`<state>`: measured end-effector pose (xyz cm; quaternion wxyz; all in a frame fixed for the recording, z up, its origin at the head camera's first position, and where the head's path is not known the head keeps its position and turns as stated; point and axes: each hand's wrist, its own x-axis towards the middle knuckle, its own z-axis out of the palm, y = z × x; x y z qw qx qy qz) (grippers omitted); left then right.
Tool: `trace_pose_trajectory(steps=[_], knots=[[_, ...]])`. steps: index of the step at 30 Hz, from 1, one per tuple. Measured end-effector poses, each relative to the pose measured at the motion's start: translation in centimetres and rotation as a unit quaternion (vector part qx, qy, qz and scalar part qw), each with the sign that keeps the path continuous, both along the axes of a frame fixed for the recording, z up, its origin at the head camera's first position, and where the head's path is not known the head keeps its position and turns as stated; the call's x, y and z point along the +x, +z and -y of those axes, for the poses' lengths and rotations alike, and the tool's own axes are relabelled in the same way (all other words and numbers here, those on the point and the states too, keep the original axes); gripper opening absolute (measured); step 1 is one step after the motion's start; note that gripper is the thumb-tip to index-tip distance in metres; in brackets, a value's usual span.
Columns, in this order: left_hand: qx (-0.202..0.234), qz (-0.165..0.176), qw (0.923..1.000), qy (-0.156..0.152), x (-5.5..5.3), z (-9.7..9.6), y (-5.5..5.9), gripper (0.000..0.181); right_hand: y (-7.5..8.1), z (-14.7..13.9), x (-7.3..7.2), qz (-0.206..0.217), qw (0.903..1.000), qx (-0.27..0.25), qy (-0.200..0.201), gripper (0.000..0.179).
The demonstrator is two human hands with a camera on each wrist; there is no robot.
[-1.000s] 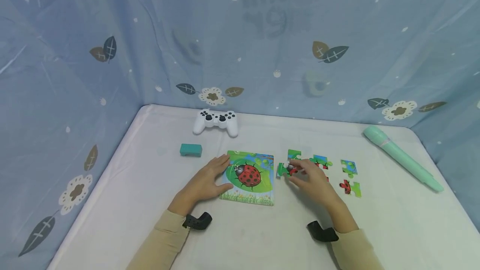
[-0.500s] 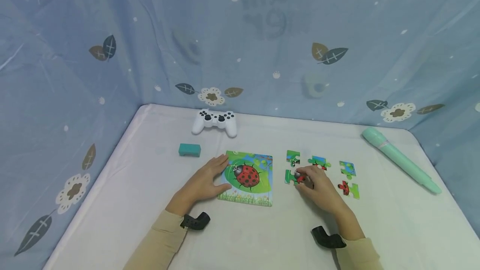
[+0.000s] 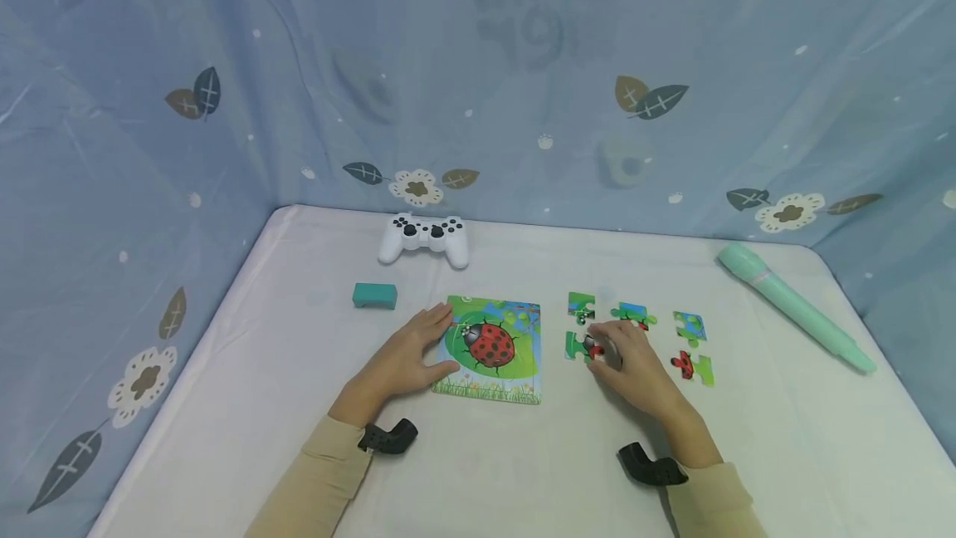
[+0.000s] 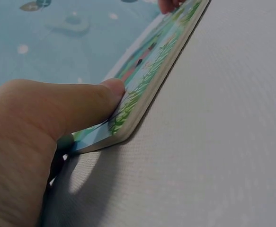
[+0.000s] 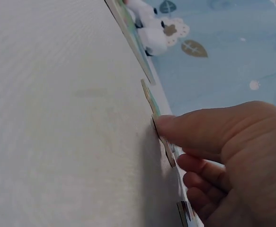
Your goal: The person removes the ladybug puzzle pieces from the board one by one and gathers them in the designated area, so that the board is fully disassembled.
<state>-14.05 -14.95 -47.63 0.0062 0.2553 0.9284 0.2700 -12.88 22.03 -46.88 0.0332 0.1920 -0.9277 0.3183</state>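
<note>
My left hand [image 3: 399,359] rests at the left edge of a square ladybug puzzle board [image 3: 489,351], its fingers straight near the upper corner. In the left wrist view the thumb [image 4: 97,97] lies on the board's printed face by a rounded corner. My right hand [image 3: 635,364] pinches a green, red and black jigsaw piece [image 3: 573,345] between thumb and fingers, low over the table. The right wrist view has this piece edge-on under the thumb [image 5: 175,127]. Above it lies another jigsaw piece [image 3: 581,305], to the right of the board.
More jigsaw pieces lie right of my right hand, among them a blue-green piece [image 3: 689,325] and a red-and-green piece [image 3: 692,367]. A white game controller [image 3: 424,239] and a teal block [image 3: 375,295] sit further back. A mint-green wand-shaped object [image 3: 795,305] lies far right.
My right hand has moved the pinched jigsaw piece a little to the right, away from the board, and is nearly still over the last half second. The left hand stays on the board.
</note>
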Motion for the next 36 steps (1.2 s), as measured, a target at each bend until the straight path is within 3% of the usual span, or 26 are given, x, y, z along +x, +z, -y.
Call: trace_pose_trajectory(steps=[8,16,21,28,36], knots=[[0.020,-0.009,0.9997,-0.007,-0.2,0.0,-0.3,0.081,0.7,0.7,0.1,0.013,0.9994,-0.028,-0.012,0.052],[0.032,-0.030,0.9989,-0.020,0.0,-0.3,-0.1,0.074,1.4,3.1,0.8,0.004,0.9988,-0.033,0.036,0.051],[0.032,-0.021,0.9990,-0.021,0.6,-1.0,0.2,0.070,1.1,4.8,1.6,-0.003,0.9960,-0.037,0.082,0.052],[0.012,-0.026,0.9954,-0.092,1.7,-3.0,0.7,0.064,0.5,6.4,2.3,-0.001,0.9918,-0.042,0.121,0.054],[-0.015,-0.043,0.9853,-0.164,2.8,-4.8,0.7,0.059,0.1,7.2,2.4,0.008,0.9913,-0.037,0.126,0.058]])
